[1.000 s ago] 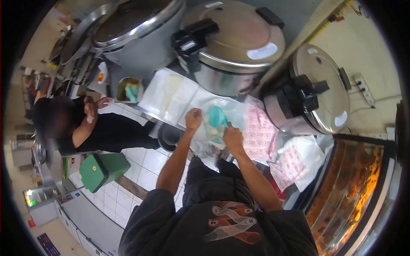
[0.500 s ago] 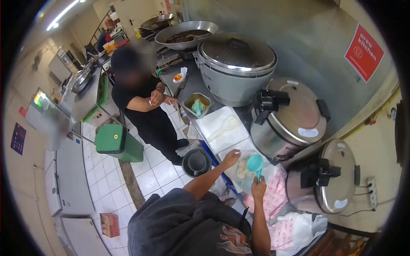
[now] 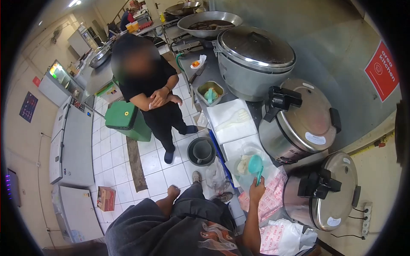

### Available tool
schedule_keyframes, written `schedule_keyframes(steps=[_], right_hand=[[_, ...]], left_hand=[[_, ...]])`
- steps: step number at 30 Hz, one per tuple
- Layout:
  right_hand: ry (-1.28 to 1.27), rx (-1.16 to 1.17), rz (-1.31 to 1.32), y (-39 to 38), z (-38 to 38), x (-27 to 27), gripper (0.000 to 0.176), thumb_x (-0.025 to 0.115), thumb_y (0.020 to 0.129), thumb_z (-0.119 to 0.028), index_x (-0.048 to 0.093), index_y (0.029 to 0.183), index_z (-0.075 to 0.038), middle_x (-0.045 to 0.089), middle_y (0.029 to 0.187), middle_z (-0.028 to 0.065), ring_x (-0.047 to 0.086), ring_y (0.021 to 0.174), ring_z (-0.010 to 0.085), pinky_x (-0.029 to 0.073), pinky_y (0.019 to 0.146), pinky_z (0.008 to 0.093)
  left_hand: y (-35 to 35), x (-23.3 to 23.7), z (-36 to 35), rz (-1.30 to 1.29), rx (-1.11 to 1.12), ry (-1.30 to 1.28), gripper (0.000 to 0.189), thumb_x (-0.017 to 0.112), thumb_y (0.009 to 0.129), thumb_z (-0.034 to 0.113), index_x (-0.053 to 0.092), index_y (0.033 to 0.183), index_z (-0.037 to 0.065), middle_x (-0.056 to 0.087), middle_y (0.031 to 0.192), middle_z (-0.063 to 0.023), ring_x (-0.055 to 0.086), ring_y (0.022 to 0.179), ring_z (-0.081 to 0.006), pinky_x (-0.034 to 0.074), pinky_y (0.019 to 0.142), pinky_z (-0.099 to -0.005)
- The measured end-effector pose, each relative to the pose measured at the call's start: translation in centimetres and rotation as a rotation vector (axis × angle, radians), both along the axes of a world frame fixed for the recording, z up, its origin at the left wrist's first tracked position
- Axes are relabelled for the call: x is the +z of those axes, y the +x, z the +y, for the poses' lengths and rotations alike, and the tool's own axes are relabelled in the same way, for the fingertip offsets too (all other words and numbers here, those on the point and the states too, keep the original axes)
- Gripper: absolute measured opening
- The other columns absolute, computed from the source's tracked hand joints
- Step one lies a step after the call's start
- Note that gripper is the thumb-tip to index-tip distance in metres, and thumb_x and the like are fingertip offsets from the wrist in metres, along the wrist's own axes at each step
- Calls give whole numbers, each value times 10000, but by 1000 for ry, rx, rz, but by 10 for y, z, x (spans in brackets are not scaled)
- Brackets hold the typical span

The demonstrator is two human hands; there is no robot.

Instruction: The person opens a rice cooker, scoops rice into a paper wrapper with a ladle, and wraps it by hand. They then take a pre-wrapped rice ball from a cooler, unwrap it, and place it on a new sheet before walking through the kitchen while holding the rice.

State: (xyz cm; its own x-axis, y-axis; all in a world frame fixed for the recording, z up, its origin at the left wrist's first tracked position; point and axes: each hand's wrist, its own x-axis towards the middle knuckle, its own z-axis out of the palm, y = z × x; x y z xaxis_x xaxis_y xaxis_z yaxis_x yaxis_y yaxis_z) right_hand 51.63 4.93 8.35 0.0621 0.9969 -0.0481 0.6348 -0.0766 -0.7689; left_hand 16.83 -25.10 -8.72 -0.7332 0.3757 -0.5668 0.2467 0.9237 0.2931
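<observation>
My right hand [image 3: 257, 190] is closed round the handle of a turquoise scoop [image 3: 256, 162]. The scoop's round bowl is over the right part of a translucent wrapping sheet [image 3: 234, 167]. Beside the bowl, a whitish mound that looks like rice [image 3: 244, 164] lies on that sheet. My left hand [image 3: 173, 192] hangs low over the tiled floor, away from the counter, its fingers curled and nothing visible in them. Red-and-white printed wrapping paper [image 3: 269, 200] is spread near my right wrist. Farther up the counter, a white spatula [image 3: 235, 120] rests on white sheets [image 3: 222, 112].
Large rice cookers [image 3: 294, 121] line the wall side. A metal container [image 3: 210, 92] holds another turquoise utensil. A person [image 3: 149, 94] in black stands across from me with arms crossed. Dark buckets [image 3: 201, 151] and a green bin [image 3: 124, 116] stand on the floor.
My left hand has drawn back from the wrapping sheet and dropped to my side. My right hand still holds the scoop, near the mound. The view has shifted; the other person has turned toward me.
</observation>
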Motion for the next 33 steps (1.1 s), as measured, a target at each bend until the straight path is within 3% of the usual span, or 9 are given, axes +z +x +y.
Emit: schedule_keyframes(steps=[5,6,11,13,15,23,26,30,33], right_hand=[[97,-51,65,-7,-4,-8,265,586,935,-229,606,1099,-22,664,797,245,668,741,394,493,633,458],[120,-69,79,-10,-5,-7,262,587,935,-225,608,1092,-17,666,807,245,668,747,390,494,638,453],[-12,-154,130,4,-17,-13,303,626,924,-205,626,1086,52,672,956,229,647,868,287,499,758,382],[293,-317,194,-4,-16,-51,293,637,923,-230,642,1085,14,681,851,227,665,770,300,501,684,399],[-12,-265,136,0,-16,-31,347,644,916,-288,641,1108,1,693,913,234,687,842,310,518,729,401],[135,-345,24,-16,-32,-16,338,608,933,-327,648,1069,-19,621,663,194,631,600,291,472,581,383],[136,-357,121,-27,-37,60,322,588,950,-308,644,1088,-23,602,635,167,619,590,280,469,581,389],[685,-244,143,-11,11,173,300,566,969,-251,591,1141,-7,630,776,164,632,690,247,487,664,369],[914,-241,17,10,81,259,364,617,894,-148,558,1225,-10,640,955,247,631,868,415,485,743,460]], left_hand=[[-7,11,-48,-9,219,-158,293,636,764,207,696,952,-9,685,1057,-231,661,1030,-388,542,889,-430],[-17,1,-45,31,-69,-250,288,635,747,214,697,924,-4,693,1002,-227,682,963,-374,558,847,-433],[-31,-14,-7,-12,-207,243,161,632,670,115,665,803,31,667,774,-202,682,775,-339,547,696,-404],[-33,5,28,-111,-286,289,92,590,659,7,575,747,29,591,637,-133,617,623,-237,475,567,-374],[-30,11,49,-311,-280,268,106,582,670,-11,563,762,39,570,606,-110,596,588,-196,463,546,-352],[-29,-29,6,-404,-603,331,417,712,740,95,552,1125,71,630,691,-59,599,640,-165,477,592,-328],[-52,-41,-13,-675,-385,34,470,691,839,250,542,1239,52,674,877,-125,655,774,-239,515,669,-371],[-68,-53,-42,-757,59,149,387,650,868,262,544,1180,59,666,906,-121,633,722,-202,483,532,-344],[-57,-19,-41,-518,-55,65,333,629,855,244,590,1120,46,679,948,-148,658,768,-246,508,587,-393]])
